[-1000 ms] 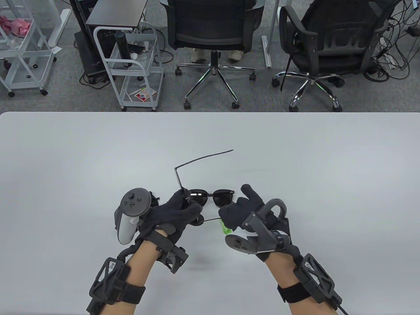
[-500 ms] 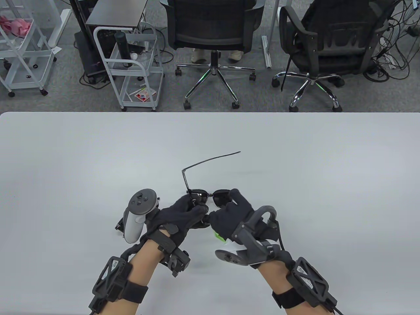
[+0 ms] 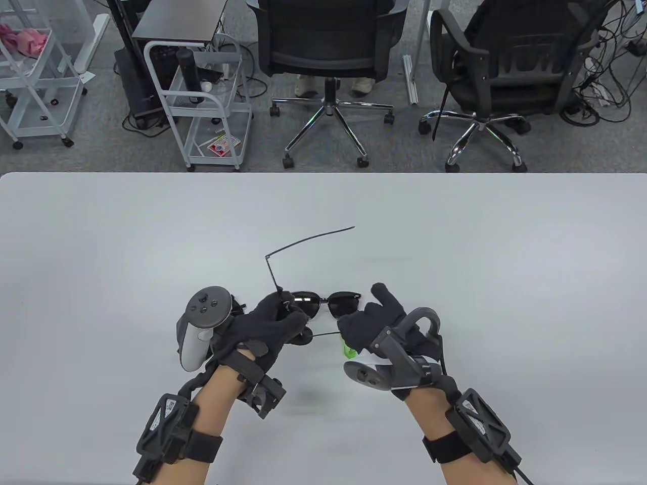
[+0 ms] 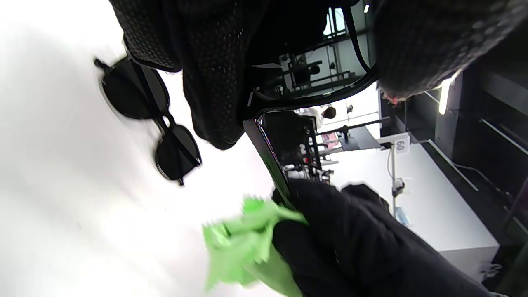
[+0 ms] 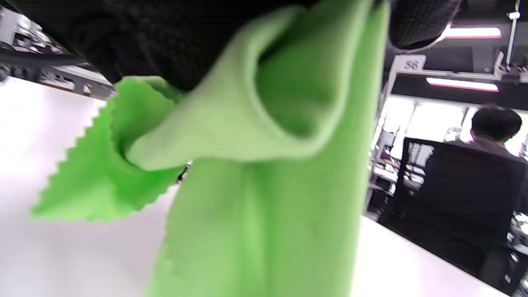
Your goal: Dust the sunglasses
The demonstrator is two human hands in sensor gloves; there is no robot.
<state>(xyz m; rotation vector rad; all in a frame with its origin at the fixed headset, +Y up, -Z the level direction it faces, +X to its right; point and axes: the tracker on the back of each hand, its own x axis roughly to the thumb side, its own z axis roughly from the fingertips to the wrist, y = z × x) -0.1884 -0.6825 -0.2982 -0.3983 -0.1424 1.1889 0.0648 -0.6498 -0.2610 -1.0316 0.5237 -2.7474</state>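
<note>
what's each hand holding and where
Left hand grips the sunglasses at the left lens and hinge; right hand pinches the green cloth around the lower temple arm.

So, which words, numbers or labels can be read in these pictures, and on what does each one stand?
"60": white sign on a post, left wrist view.
"S6" or "56": white sign on a frame, right wrist view; first character unclear.
Square printed tags on the wrist mounts: too small to read.
Red-and-white card on the cart's bottom shelf: too small.
Sunglasses, green cloth: no text visible.
</note>
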